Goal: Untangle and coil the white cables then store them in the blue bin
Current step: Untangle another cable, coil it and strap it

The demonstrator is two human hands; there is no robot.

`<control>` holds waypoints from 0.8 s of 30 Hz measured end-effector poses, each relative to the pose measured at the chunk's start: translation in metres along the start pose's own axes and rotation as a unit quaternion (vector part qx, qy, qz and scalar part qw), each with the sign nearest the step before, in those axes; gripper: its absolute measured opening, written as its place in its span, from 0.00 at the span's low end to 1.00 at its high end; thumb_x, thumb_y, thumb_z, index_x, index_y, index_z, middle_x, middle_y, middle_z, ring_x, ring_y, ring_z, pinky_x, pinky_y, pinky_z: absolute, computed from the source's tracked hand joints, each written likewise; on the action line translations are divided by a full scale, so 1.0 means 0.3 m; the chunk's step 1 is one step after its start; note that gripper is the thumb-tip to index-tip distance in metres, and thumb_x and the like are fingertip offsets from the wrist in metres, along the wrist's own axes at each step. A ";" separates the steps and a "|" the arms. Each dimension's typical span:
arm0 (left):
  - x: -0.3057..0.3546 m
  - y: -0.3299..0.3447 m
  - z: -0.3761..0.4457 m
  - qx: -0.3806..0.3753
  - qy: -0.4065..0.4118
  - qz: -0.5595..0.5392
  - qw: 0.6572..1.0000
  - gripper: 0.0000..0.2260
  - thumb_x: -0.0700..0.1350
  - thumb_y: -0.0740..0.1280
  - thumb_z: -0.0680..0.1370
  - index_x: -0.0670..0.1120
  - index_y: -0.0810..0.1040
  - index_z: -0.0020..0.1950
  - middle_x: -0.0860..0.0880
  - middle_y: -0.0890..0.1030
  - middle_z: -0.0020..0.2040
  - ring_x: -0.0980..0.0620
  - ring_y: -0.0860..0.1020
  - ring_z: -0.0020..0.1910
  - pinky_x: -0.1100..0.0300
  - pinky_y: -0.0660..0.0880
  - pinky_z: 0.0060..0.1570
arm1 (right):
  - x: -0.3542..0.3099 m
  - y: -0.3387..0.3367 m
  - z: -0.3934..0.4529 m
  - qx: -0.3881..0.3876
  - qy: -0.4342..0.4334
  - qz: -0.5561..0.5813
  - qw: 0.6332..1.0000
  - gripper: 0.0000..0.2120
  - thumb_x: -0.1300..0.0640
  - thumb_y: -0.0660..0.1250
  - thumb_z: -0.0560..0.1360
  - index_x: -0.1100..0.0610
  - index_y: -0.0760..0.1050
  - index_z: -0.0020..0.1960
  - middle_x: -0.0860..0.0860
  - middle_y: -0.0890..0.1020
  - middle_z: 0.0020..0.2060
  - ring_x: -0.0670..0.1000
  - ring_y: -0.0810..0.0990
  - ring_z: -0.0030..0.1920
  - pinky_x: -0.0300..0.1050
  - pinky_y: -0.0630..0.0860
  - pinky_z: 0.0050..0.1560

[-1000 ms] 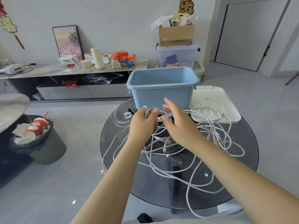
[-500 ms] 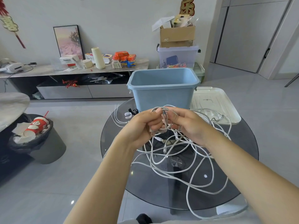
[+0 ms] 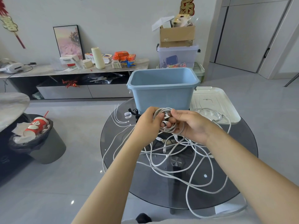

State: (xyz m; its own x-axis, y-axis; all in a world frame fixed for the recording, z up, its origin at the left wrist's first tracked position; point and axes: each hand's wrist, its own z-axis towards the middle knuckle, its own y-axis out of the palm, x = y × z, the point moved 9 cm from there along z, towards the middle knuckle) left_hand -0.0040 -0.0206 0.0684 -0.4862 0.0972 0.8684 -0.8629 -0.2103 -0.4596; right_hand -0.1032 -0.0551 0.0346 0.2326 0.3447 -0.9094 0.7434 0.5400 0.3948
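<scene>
Both hands are up over the round glass table (image 3: 123, 173), just in front of the blue bin (image 3: 161, 96). The left hand (image 3: 148, 122) has its fingers curled round a small coil of white cable (image 3: 167, 126). The right hand (image 3: 191, 125) grips the same coil from the other side, thumb on top and fingers wrapped under. The coil is held in the air between the hands, close to the bin's near wall and below its rim.

The rest of the white cables (image 3: 186, 165) hang from the coil and sprawl loose over the table in front of the bin. One loop droops past the table's near edge, and another strand runs off the left edge. More cable lies to the right of the bin, partly on the white lid (image 3: 213, 102), which sits touching the bin's right side and reaches the table's far right edge.

The bin is open-topped, and no contents are visible from this angle. It stands at the table's far edge. White cable ties (image 3: 118, 117) and a small white clip (image 3: 127, 115) lie left of the bin near the rim of the table.

There is open floor left of the table. A grey trash can (image 3: 47, 143) stands well left of the bin.
</scene>
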 end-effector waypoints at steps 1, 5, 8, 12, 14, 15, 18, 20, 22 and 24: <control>-0.003 0.006 0.004 -0.016 -0.001 -0.012 1.000 0.06 0.41 0.59 0.81 0.42 0.74 0.53 0.54 0.79 0.40 0.63 0.76 0.34 0.65 0.72 0.43 | -0.001 0.002 -0.001 0.000 0.002 0.014 1.000 0.09 0.55 0.65 0.70 0.61 0.72 0.43 0.49 0.74 0.27 0.47 0.76 0.30 0.42 0.70 0.45; -0.005 0.003 0.005 -0.068 0.004 -0.074 0.995 0.06 0.36 0.62 0.79 0.43 0.76 0.54 0.53 0.82 0.39 0.56 0.79 0.40 0.59 0.76 0.52 | -0.008 0.007 0.000 0.004 -0.002 0.048 0.999 0.09 0.56 0.66 0.68 0.59 0.69 0.44 0.47 0.68 0.24 0.44 0.67 0.24 0.37 0.72 0.36; -0.011 0.013 -0.009 -0.114 -0.037 -0.223 0.967 0.07 0.31 0.60 0.79 0.39 0.76 0.50 0.51 0.81 0.35 0.55 0.79 0.34 0.62 0.77 0.45 | -0.036 0.009 -0.012 0.020 -0.032 -0.013 0.999 0.12 0.52 0.68 0.68 0.59 0.69 0.44 0.46 0.64 0.24 0.43 0.62 0.23 0.35 0.69 0.30; 0.009 0.057 -0.025 -0.164 -0.083 -0.321 0.929 0.05 0.34 0.58 0.77 0.38 0.73 0.46 0.49 0.73 0.30 0.52 0.75 0.31 0.63 0.74 0.36 | -0.088 0.004 -0.028 0.088 -0.098 -0.215 0.968 0.16 0.43 0.64 0.73 0.56 0.74 0.37 0.46 0.63 0.23 0.44 0.63 0.23 0.38 0.69 0.30; 0.008 0.075 -0.025 -0.163 -0.116 -0.329 0.923 0.11 0.40 0.53 0.81 0.40 0.71 0.43 0.49 0.68 0.28 0.52 0.72 0.29 0.61 0.72 0.37 | -0.111 0.006 -0.030 0.132 -0.139 -0.313 0.930 0.20 0.40 0.61 0.75 0.53 0.73 0.33 0.46 0.68 0.22 0.46 0.68 0.23 0.42 0.70 0.31; 0.004 0.089 -0.021 -0.161 -0.131 -0.323 0.923 0.15 0.44 0.50 0.83 0.41 0.71 0.42 0.49 0.67 0.28 0.52 0.71 0.27 0.60 0.70 0.38 | -0.121 0.000 -0.034 0.154 -0.153 -0.353 0.910 0.22 0.38 0.61 0.74 0.55 0.73 0.33 0.47 0.71 0.22 0.47 0.70 0.22 0.42 0.70 0.30; -0.016 0.109 -0.023 -0.166 -0.152 -0.276 0.934 0.21 0.54 0.51 0.83 0.44 0.71 0.38 0.48 0.65 0.30 0.54 0.72 0.25 0.53 0.66 0.46 | -0.125 -0.011 -0.035 0.201 -0.167 -0.370 0.892 0.34 0.33 0.61 0.72 0.67 0.72 0.36 0.60 0.76 0.26 0.51 0.71 0.22 0.44 0.69 0.29; -0.022 0.113 -0.031 -0.167 -0.161 -0.298 0.926 0.18 0.51 0.53 0.84 0.44 0.69 0.37 0.49 0.64 0.29 0.54 0.72 0.25 0.55 0.67 0.46 | -0.123 -0.022 -0.031 0.216 -0.162 -0.381 0.884 0.38 0.31 0.58 0.72 0.71 0.71 0.39 0.66 0.76 0.30 0.51 0.70 0.23 0.44 0.68 0.30; -0.030 0.111 -0.038 -0.155 -0.174 -0.343 0.910 0.17 0.48 0.53 0.84 0.44 0.68 0.36 0.51 0.65 0.26 0.53 0.71 0.28 0.61 0.69 0.40 | -0.105 -0.036 -0.016 0.206 -0.144 -0.349 0.903 0.33 0.36 0.56 0.76 0.69 0.71 0.39 0.62 0.73 0.29 0.50 0.69 0.27 0.46 0.68 0.34; -0.036 0.112 -0.048 -0.141 -0.186 -0.395 0.889 0.17 0.46 0.53 0.83 0.44 0.68 0.36 0.52 0.66 0.24 0.53 0.70 0.30 0.64 0.70 0.36 | -0.088 -0.044 -0.006 0.193 -0.132 -0.298 0.926 0.23 0.43 0.56 0.80 0.62 0.73 0.39 0.51 0.73 0.26 0.50 0.70 0.28 0.46 0.69 0.35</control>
State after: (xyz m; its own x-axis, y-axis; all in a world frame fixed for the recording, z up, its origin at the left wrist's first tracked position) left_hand -0.0298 -0.0149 0.0409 0.3197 -0.2331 0.9184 -0.9407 0.0378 0.3371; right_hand -0.1204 -0.0700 0.0535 -0.1832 -0.1521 -0.9712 0.9461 0.2413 -0.2162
